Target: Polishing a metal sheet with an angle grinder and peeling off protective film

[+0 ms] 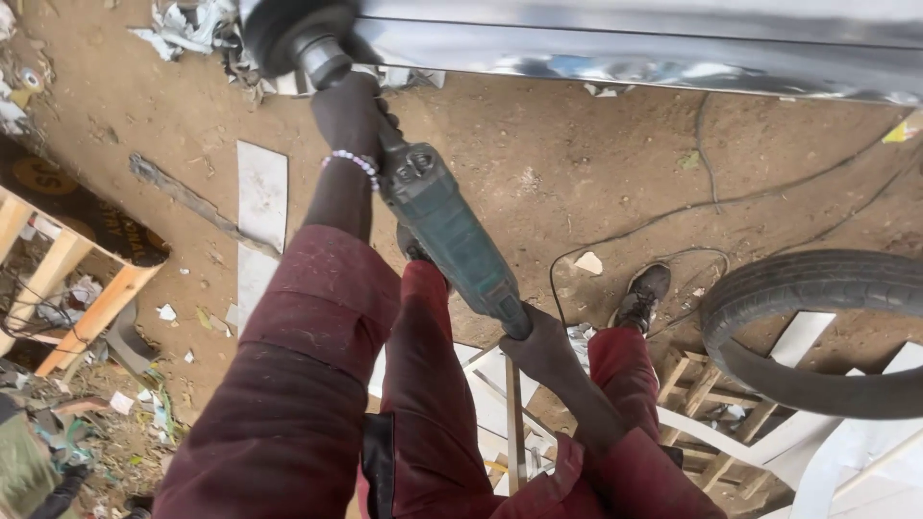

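I hold a teal-green angle grinder (448, 229) with both hands. My left hand (350, 112), with a bead bracelet on the wrist, grips the front of the tool near its head. My right hand (545, 346) is closed on the rear end of the handle. The grinder's dark round pad (285, 31) sits against the lower edge of a shiny metal panel (654, 43) at the top of the view. I wear maroon sleeves and trousers. My shoe (642, 296) rests on the dirt ground.
A black tyre (817, 327) lies at the right over wooden slats. Power cables (711, 207) run across the dirt. A white board (261, 197) lies on the ground, a wooden frame (87, 308) stands at the left, and scrap litters the edges.
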